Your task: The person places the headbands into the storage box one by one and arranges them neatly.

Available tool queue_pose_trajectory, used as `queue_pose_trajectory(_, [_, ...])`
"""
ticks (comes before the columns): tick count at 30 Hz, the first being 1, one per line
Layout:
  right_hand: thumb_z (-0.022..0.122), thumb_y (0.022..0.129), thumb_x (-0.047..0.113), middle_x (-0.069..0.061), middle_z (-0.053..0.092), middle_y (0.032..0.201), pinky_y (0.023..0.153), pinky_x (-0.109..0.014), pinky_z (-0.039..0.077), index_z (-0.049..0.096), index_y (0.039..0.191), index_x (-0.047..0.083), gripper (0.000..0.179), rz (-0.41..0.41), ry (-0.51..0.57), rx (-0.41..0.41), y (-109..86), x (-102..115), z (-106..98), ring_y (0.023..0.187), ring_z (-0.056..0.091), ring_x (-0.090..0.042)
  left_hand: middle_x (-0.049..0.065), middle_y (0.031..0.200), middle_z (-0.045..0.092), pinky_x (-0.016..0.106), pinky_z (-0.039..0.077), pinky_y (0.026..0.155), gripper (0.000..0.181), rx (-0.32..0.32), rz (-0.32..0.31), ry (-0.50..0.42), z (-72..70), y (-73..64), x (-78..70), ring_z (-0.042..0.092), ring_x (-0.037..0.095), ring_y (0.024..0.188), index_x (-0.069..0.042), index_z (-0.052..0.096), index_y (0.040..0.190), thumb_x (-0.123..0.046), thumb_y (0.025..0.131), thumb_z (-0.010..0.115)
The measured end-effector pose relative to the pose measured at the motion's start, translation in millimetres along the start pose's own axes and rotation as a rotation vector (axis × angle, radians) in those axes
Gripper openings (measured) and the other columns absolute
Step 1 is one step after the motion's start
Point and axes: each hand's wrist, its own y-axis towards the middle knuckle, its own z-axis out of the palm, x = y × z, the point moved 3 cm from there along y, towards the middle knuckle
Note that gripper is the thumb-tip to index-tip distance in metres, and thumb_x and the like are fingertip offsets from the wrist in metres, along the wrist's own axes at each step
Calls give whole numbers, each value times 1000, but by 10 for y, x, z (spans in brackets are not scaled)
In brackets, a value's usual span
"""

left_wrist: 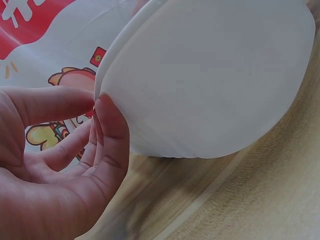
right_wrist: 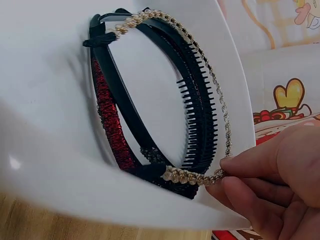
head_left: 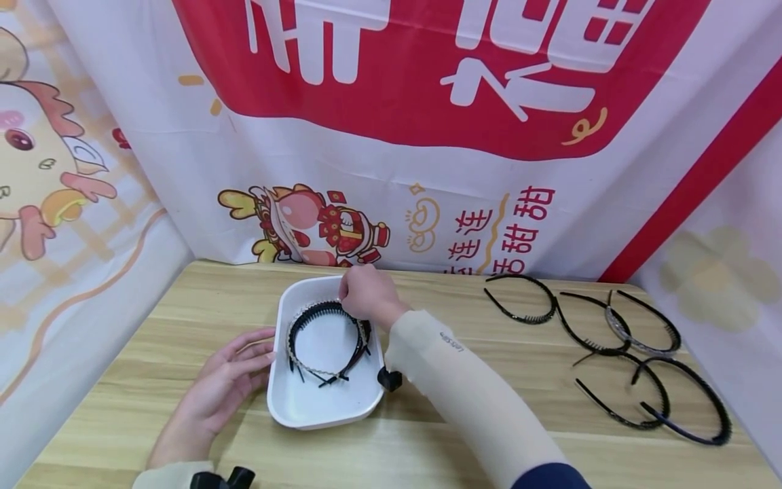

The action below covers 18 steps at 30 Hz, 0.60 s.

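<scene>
Left hand (head_left: pixel 222 387) lightly pinching white tray (head_left: pixel 330 415) at its rim. Beaded headband (right_wrist: pixel 213 77) sits in tray against black toothed headbands (right_wrist: pixel 200 100); probably light, springy, beads snag-prone. Right hand (head_left: pixel 373 295) clamped on beaded band; bumpy texture should grip well there.

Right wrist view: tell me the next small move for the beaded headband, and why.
I'd probably have the right hand loosen its pinch and let the beaded headband settle. Its loop lies over the dark headbands, within the walls of the white tub, and the left hand touches the tub's side.
</scene>
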Motion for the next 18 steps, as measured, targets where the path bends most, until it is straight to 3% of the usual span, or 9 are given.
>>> queue_pose_trajectory(8, [77,95,14,7,75,92,76,-28,56,81,94,21,9,4,-81,2,-4,21,28,85,65,-12,-6,117,77,31,62,93,40,-15,-12,12,11,-1,-7,73,10,108,-25,68,131,3,105,58])
queue_pose_trajectory(18, [75,98,14,6,77,97,84,-31,58,82,96,21,10,-4,-39,-2,14,-25,60,90,65,-13,-6,116,76,30,62,93,40,-37,-35,23,18,-8,-13,72,10,108,-26,67,131,2,104,59])
